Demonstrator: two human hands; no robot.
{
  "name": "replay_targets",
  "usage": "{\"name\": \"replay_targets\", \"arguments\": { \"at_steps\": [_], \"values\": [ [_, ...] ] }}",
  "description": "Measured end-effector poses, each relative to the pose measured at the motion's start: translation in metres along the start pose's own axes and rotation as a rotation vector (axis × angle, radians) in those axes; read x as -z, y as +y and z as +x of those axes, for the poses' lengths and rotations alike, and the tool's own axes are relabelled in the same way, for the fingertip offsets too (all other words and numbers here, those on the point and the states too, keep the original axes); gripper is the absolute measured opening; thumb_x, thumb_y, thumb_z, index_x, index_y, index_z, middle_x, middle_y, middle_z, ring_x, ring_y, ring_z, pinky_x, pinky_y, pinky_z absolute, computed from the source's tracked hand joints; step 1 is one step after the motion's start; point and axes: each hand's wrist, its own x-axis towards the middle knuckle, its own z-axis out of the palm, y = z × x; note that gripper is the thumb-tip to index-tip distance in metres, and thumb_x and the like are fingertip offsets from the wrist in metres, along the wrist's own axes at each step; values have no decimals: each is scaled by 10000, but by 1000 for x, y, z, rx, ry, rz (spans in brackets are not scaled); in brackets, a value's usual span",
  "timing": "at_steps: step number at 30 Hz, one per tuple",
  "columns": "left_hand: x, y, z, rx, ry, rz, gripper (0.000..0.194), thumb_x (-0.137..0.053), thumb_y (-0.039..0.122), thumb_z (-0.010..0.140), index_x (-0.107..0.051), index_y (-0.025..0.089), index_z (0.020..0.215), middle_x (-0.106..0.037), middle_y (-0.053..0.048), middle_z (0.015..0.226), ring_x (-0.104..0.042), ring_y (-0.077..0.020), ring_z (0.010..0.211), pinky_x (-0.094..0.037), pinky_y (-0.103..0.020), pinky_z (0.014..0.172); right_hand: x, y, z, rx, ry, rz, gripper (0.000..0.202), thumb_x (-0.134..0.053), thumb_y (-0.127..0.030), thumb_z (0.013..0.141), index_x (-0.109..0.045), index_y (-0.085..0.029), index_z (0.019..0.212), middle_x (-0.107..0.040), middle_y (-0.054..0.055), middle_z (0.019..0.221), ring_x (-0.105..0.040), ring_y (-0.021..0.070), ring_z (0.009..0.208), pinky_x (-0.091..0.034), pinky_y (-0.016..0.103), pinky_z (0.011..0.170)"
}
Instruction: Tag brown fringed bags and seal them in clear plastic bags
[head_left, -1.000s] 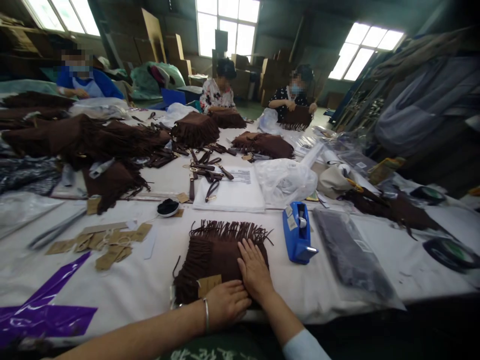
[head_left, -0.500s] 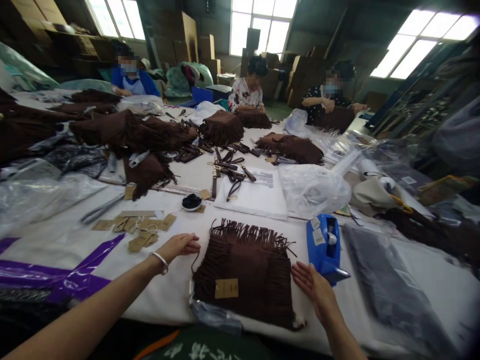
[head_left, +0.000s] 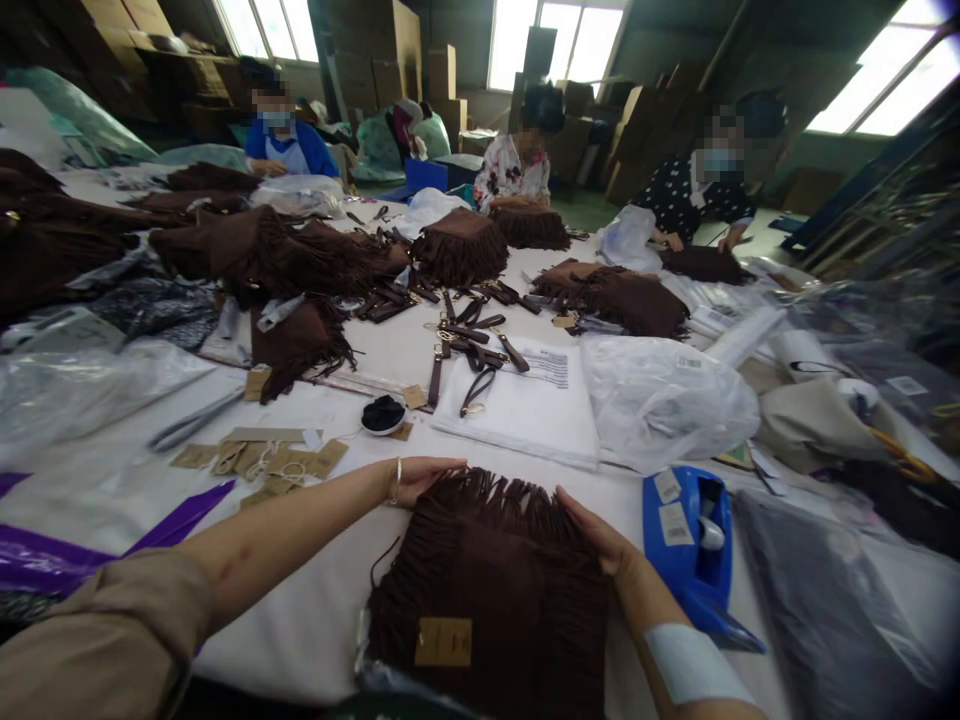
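A dark brown fringed bag (head_left: 502,600) lies flat right in front of me, with a kraft tag (head_left: 444,642) on its lower left. My left hand (head_left: 429,480) touches the fringe at the bag's far left corner, its fingers stretched out. At the far right corner, my right hand (head_left: 596,525) rests against the fringe with its fingers extended. Neither hand is closed round anything. Clear plastic shows under the bag's near left edge.
A blue tape dispenser (head_left: 688,545) stands right of the bag. Beyond lie a white stack (head_left: 525,425) with brown straps, a small black-filled dish (head_left: 382,415) and kraft tags (head_left: 281,462). Three people sit across the table among fringed bags.
Both my hands have moved from the bag's sides up to its far corners, and the fringe there is gathered more closely. The person at the right has lowered a brown piece to the table.
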Motion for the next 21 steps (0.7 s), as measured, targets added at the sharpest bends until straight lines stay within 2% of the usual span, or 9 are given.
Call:
{"name": "replay_targets", "arguments": {
  "at_steps": [3,5,7,10,12,15,18,19,21],
  "values": [
    [-11,5,21,69,-72,66,408,-617,464,823,-644,89,982,-717,-77,903,-665,-207,885,-443,-342,941,1,-7,13,-53,-20,-65,603,-393,-613,866,-642,-89,1029,-700,129,1013,-633,231,1032,-454,408,951],
    [-21,7,26,84,-107,182,472,-613,529,799,-655,91,969,-716,-82,902,-661,-229,895,-458,-355,922,-3,-12,14,-18,-19,-132,614,-389,-624,862,-644,-97,1044,-697,125,1027,-626,236,1044,-442,417,966],
    [-33,9,21,24,-105,359,508,-606,563,790,-658,108,1009,-714,-72,923,-657,-240,906,-473,-355,902,-12,-16,7,105,-4,-276,574,-406,-596,871,-644,-118,1080,-686,109,1074,-615,238,1060,-414,422,997],
    [-52,3,0,-159,-102,788,466,-613,523,804,-653,159,1092,-703,-46,1009,-641,-258,961,-479,-355,902,-29,-10,-12,314,22,-688,452,-437,-501,898,-619,-187,1168,-629,65,1209,-565,248,1134,-359,438,1048],
    [-64,-9,-18,-342,-141,1103,437,-627,449,815,-624,194,1170,-659,-38,1145,-584,-276,1092,-419,-375,995,-39,10,-24,407,27,-986,400,-460,-439,903,-572,-248,1236,-567,37,1297,-497,253,1216,-316,455,1079],
    [-74,-41,-42,-611,-195,1425,452,-629,348,822,-564,234,1255,-518,-39,1344,-394,-278,1303,-213,-418,1137,-47,61,-40,551,23,-1259,398,-511,-358,885,-525,-298,1278,-514,30,1354,-384,250,1314,-225,498,1122],
    [-75,-76,-59,-700,-185,1551,417,-598,307,838,-565,249,1249,-500,-50,1358,-322,-259,1350,-149,-444,1154,-50,110,-57,662,1,-1266,354,-499,-302,890,-552,-303,1240,-558,36,1307,-410,239,1299,-212,519,1127],
    [-74,-85,-63,-710,-174,1562,406,-585,302,845,-564,252,1248,-515,-53,1343,-330,-254,1346,-156,-449,1153,-51,119,-63,695,0,-1224,333,-476,-301,900,-567,-301,1220,-581,38,1280,-444,238,1274,-237,519,1119],
    [-72,-98,-68,-736,-149,1566,387,-564,303,858,-567,249,1241,-536,-59,1323,-353,-249,1334,-174,-453,1149,-56,120,-72,796,50,-1121,318,-408,-319,925,-596,-290,1180,-608,45,1241,-485,246,1237,-280,518,1101]
  ]
}}
